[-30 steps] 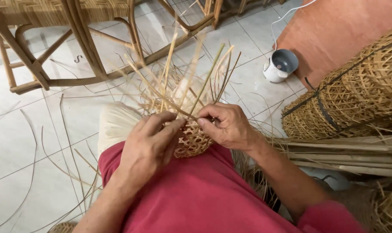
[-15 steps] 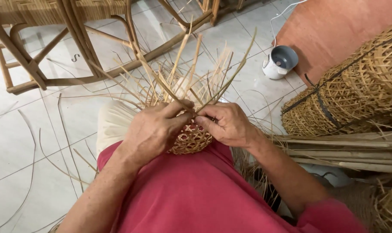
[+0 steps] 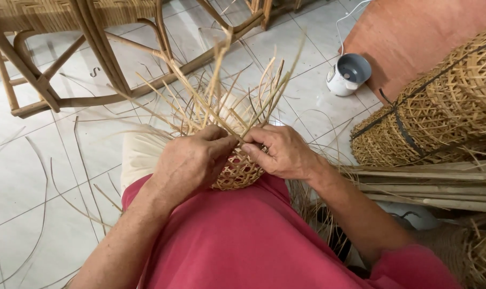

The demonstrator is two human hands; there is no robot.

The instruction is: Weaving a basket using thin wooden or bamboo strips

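A small half-woven bamboo basket (image 3: 242,172) rests on my lap, over a red garment (image 3: 253,241). Many loose bamboo strips (image 3: 221,91) stick up and fan out from its rim. My left hand (image 3: 192,160) grips the basket's near side, fingers curled over the rim. My right hand (image 3: 283,152) pinches a strip at the rim, its fingertips meeting those of the left hand. The basket's far side is hidden behind the hands.
A rattan chair frame (image 3: 93,53) stands on the white tiled floor at the upper left. Stacked woven baskets (image 3: 435,107) lie at the right, above bundled bamboo strips (image 3: 430,184). A white cup-like container (image 3: 349,74) sits beside an orange mat (image 3: 425,32). Stray strips litter the floor.
The two hands have drawn closer together at the basket rim, and the upright strips have shifted and swung as the basket turned slightly.
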